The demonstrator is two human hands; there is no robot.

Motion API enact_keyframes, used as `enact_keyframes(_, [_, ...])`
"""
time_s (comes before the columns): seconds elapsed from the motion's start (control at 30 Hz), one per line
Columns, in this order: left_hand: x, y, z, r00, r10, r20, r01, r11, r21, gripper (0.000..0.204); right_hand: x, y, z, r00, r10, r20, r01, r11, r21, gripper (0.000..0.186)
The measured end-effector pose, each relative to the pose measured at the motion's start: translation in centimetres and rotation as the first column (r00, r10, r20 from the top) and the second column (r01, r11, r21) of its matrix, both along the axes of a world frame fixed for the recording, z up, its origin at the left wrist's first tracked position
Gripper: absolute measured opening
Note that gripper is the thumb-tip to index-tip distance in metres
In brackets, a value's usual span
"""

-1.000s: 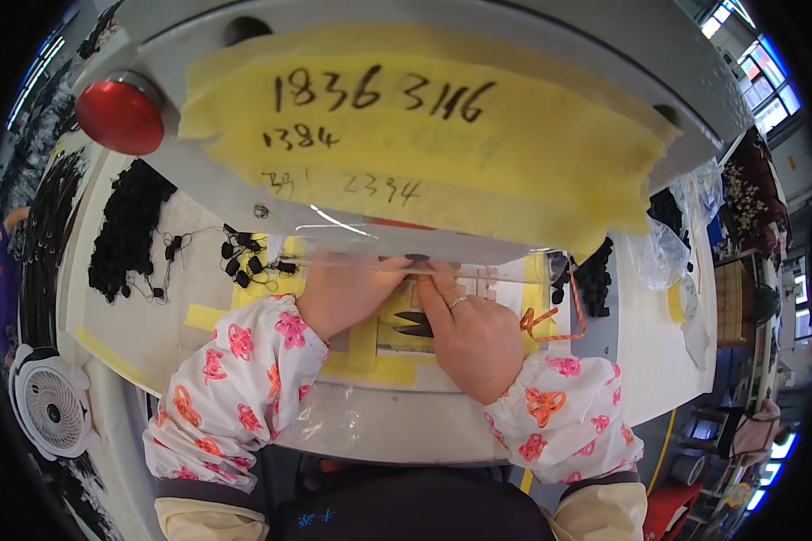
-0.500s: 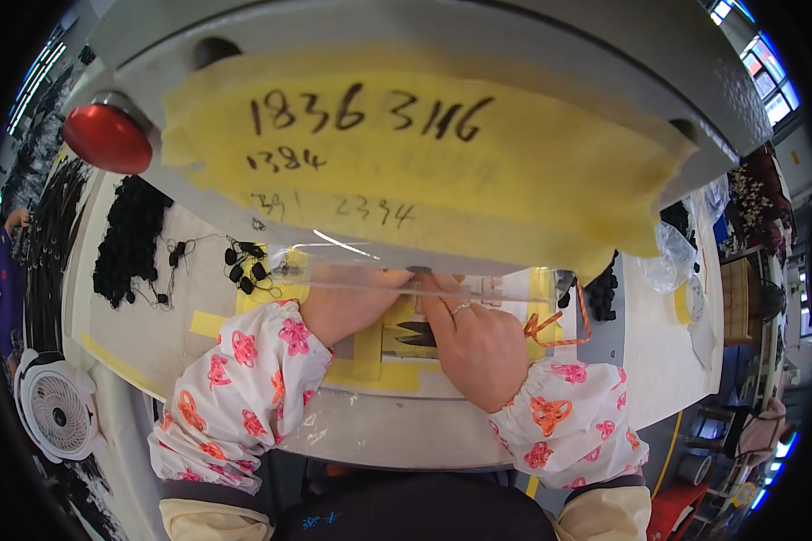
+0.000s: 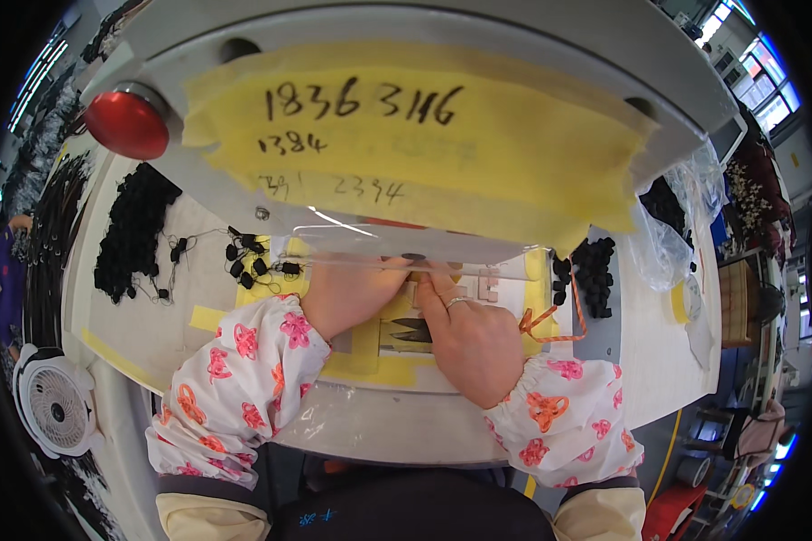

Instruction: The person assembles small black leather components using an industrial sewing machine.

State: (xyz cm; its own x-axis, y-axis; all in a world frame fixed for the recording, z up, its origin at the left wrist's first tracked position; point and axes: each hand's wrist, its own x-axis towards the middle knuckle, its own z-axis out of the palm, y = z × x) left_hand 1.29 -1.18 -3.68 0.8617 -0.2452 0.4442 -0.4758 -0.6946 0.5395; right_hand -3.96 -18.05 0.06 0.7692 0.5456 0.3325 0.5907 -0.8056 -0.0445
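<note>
Some work seems unfinished: bare left hand point(image 3: 356, 290) and right hand point(image 3: 480, 347) meet beside a small dark oval piece point(image 3: 413, 257); their grip is unclear.

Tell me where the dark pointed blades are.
In the head view, the dark pointed blades show near the centre, just left of the right hand, tips pointing left; the hand hides their other end.
</note>
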Motion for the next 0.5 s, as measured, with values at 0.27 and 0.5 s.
enact_keyframes(0.27, [0.2,-0.5,1.7,0.998,0.018,-0.056,-0.017,1.000,0.023,0.015,0.2,0.0,-0.3,1.000,0.017,0.017,-0.018,1.000,0.016,0.026])
enact_keyframes(0.5, [0.1,-0.4,2.1,0.988,0.015,-0.157,-0.026,0.997,-0.070,0.017,0.1,-0.9,-0.4,1.000,0.006,0.012,-0.006,0.999,0.042,0.030])
